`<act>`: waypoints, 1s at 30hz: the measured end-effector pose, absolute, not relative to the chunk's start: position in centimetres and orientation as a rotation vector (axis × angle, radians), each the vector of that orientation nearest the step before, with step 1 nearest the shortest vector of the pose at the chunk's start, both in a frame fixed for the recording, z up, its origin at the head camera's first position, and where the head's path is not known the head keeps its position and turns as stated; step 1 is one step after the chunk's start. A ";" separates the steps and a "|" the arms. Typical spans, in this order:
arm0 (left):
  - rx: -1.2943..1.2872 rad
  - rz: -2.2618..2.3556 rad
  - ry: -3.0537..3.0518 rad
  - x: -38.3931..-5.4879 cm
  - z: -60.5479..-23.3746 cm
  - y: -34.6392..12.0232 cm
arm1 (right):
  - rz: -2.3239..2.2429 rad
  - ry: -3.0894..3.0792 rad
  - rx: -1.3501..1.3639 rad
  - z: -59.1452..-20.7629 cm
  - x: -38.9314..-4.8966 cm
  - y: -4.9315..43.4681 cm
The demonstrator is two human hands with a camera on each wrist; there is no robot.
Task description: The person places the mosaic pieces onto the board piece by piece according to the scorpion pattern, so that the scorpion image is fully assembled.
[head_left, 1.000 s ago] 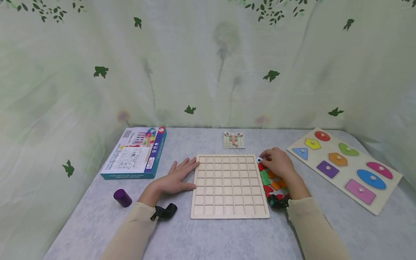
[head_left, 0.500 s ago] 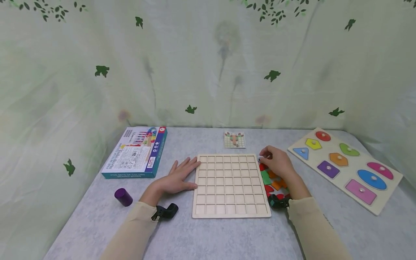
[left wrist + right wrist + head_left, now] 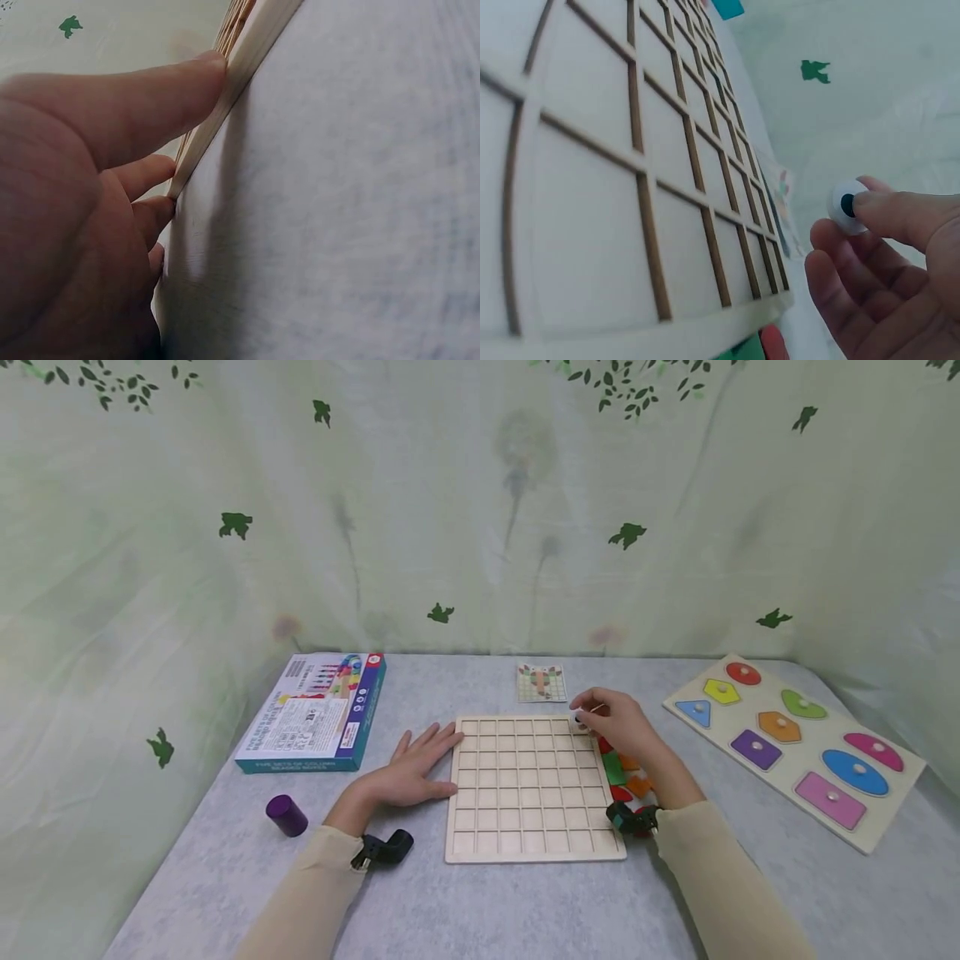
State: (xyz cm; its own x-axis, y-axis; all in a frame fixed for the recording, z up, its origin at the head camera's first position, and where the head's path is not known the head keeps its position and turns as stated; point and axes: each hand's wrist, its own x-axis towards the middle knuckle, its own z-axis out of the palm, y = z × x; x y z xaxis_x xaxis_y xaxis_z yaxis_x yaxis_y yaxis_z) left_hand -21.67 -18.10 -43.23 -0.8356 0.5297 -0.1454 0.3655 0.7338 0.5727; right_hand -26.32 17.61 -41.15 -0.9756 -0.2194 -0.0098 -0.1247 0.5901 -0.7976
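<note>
A wooden grid board [image 3: 532, 789] with rows of square cells lies in the middle of the table. My left hand [image 3: 408, 772] rests at its left edge, fingers spread and straight; in the left wrist view the thumb [image 3: 165, 101] touches the board's rim. Between thumb and fingers my right hand [image 3: 618, 722] pinches a round white googly eye [image 3: 846, 206] with a black pupil. That hand is over the board's far right corner. Red, green and orange pieces [image 3: 615, 768] lie along the right edge, partly hidden by the right wrist and its camera.
Behind the board lies a small pattern card [image 3: 541, 683]. A knobbed shape puzzle [image 3: 795, 752] is at the right. To the left are a flat box [image 3: 311, 714] and a purple cylinder [image 3: 286, 816].
My right hand has moved left from beside the board to over its far right corner, carrying the googly eye. The left hand stays at the left edge.
</note>
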 end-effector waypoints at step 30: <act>0.709 0.819 2.633 -21.6 -43.1 -18.1 | -1.279 2.706 -0.462 -42.7 -28.1 9.6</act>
State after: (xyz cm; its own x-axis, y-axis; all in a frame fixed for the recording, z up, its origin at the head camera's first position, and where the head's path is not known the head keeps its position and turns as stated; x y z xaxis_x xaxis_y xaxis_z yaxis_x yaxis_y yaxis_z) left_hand -21.55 -18.14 -43.08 -0.8357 0.5342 -0.1276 0.3676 0.7166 0.5928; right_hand -28.11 9.64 -42.66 -0.9471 -0.3197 0.0274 -0.2241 0.5981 -0.7695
